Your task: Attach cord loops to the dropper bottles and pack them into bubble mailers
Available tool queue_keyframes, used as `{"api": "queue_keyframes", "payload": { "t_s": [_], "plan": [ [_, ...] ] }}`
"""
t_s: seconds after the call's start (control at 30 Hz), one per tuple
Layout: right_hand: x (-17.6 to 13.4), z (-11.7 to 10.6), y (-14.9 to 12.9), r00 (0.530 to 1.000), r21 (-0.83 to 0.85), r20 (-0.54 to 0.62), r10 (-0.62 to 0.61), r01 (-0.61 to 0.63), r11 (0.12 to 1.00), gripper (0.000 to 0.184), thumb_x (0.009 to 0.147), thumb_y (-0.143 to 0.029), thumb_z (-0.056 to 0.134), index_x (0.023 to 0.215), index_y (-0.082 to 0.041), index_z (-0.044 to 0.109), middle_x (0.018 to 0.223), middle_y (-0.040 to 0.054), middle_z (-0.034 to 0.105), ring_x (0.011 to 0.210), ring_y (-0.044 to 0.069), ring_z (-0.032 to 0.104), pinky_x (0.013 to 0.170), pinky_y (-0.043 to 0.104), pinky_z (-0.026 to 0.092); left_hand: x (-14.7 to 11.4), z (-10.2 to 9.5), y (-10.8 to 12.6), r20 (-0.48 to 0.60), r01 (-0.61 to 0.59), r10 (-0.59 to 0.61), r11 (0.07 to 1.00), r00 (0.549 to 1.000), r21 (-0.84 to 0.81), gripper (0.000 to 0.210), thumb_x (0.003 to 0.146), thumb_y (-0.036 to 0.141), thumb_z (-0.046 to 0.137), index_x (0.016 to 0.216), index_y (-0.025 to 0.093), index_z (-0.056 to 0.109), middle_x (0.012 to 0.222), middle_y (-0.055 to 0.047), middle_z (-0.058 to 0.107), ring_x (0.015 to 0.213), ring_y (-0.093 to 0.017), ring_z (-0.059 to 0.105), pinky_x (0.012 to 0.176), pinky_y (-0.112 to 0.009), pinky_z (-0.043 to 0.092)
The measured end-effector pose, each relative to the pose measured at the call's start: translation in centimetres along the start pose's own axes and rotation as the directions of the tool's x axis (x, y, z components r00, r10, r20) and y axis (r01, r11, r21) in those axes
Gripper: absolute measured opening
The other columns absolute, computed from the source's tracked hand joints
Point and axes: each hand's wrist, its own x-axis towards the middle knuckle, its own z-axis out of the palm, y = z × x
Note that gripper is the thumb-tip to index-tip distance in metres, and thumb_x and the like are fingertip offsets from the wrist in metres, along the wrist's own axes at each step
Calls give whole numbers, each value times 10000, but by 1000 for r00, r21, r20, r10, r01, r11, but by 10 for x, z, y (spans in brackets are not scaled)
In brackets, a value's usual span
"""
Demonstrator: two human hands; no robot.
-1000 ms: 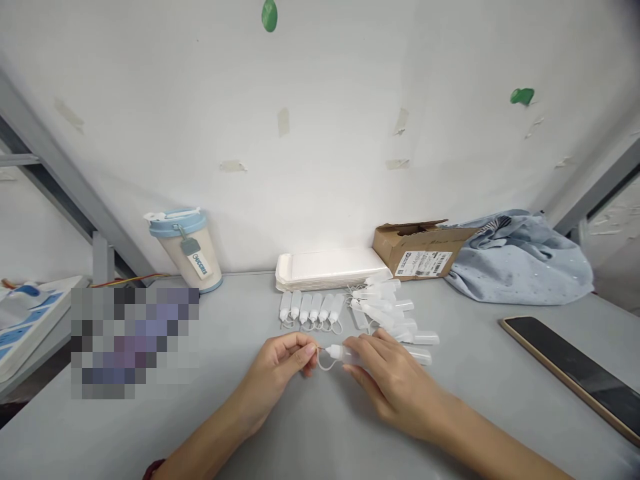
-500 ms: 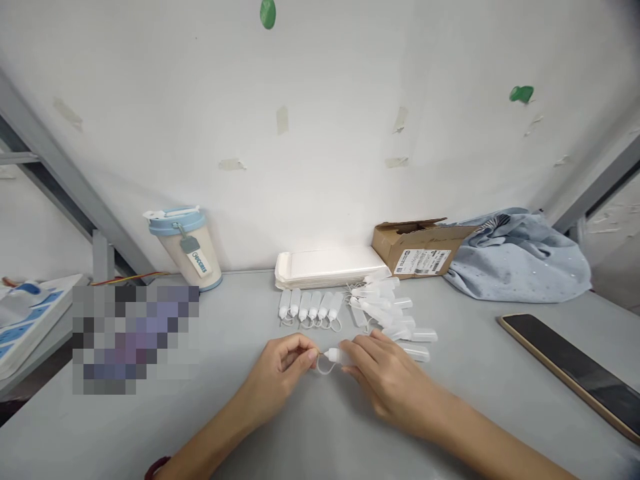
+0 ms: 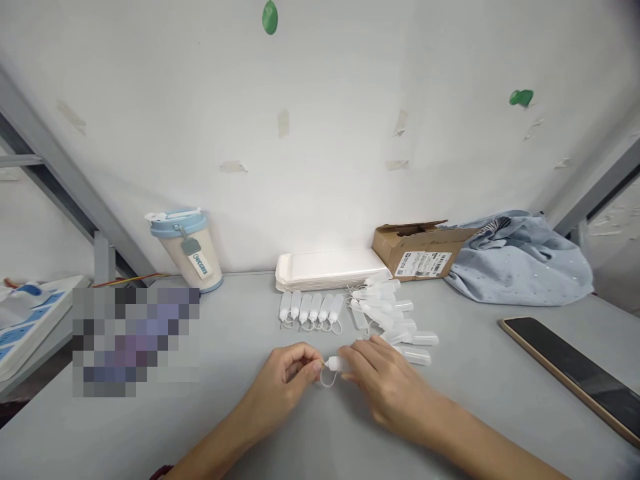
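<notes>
A small translucent squeeze bottle (image 3: 334,363) with a white nozzle lies sideways in my right hand (image 3: 385,377), its nozzle pointing left. My right fingers wrap round the bottle's body and hide most of it. At the nozzle's tip, my left hand (image 3: 293,375) pinches thumb against fingers. A thin white cap strap (image 3: 329,385) loops from the bottle's neck to those fingertips, which hide its end. Beyond my hands stands a neat row of similar bottles (image 3: 310,308), lying side by side with nozzles toward me. More bottles (image 3: 387,310) lie in a loose pile to the right.
Behind the bottles lies a stack of flat white boxes (image 3: 333,267). An open cardboard box (image 3: 425,250) and a blue cloth (image 3: 523,263) sit at the back right. A phone (image 3: 570,373) lies at right. A lidded tumbler (image 3: 187,250) stands left, near a power strip (image 3: 40,320).
My left fingertips and the bottle's nozzle have come closer together, and both sit slightly lower in view. The strap loop hangs a little lower. The other bottles have not moved on the table.
</notes>
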Motion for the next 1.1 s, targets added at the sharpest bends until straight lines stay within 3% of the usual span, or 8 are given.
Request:
{"api": "queue_keyframes", "payload": {
  "t_s": [0.17,0.3,0.67,0.77,0.9,1.0,1.1],
  "plan": [
    [1,-7,4,999,38,-26,29,-28,999,157,906,-113,356,976,-135,494,754,59,544,643,180,482,603,298,364,2,-5,5,-36,20,-22,997,999,-77,311,845,387,453,707,166,625,674,-11,599,688,-150,520,691,-246,412],
    [1,-8,5,998,35,-31,45,-44,998,155,916,-125,356,994,-129,490,763,62,546,651,180,487,617,303,378,2,-6,9,-59,34,-40,996,997,-86,252,799,380,529,688,170,611,652,6,574,664,-137,497,665,-235,400],
    [1,-5,2,999,26,48,8,-10,1000,140,843,-58,420,893,-157,505,742,34,520,616,164,435,595,276,356,-2,-2,6,13,14,-14,1000,1000,-17,195,781,313,538,656,167,574,618,17,546,621,-126,483,610,-230,378],
    [1,-6,4,996,65,86,6,-11,998,163,821,-33,439,890,-157,519,764,36,526,650,164,452,597,266,375,-2,-3,5,54,-19,15,997,998,75,190,795,300,509,685,171,595,656,1,578,647,-138,500,624,-237,388],
    [2,-3,11,997,128,69,-47,38,991,256,837,-7,422,1024,-154,516,921,67,568,811,179,506,694,283,422,-3,-6,8,97,-101,73,939,993,330,183,787,266,499,691,179,627,656,0,590,626,-136,496,584,-225,368],
    [3,-4,22,997,80,-76,3,3,997,274,897,-112,431,1168,-147,448,1101,128,538,982,225,493,796,358,425,-3,-13,10,15,-101,103,918,995,384,198,796,273,489,678,183,620,626,7,579,603,-134,493,555,-216,351],
    [4,-6,36,977,-28,-174,120,-126,992,308,907,-158,432,1212,-121,406,1172,177,501,1074,270,456,820,401,419,1,-23,8,-222,-53,142,930,965,364,210,808,317,489,689,185,601,646,9,571,627,-142,493,549,-214,343]
  ]
}}
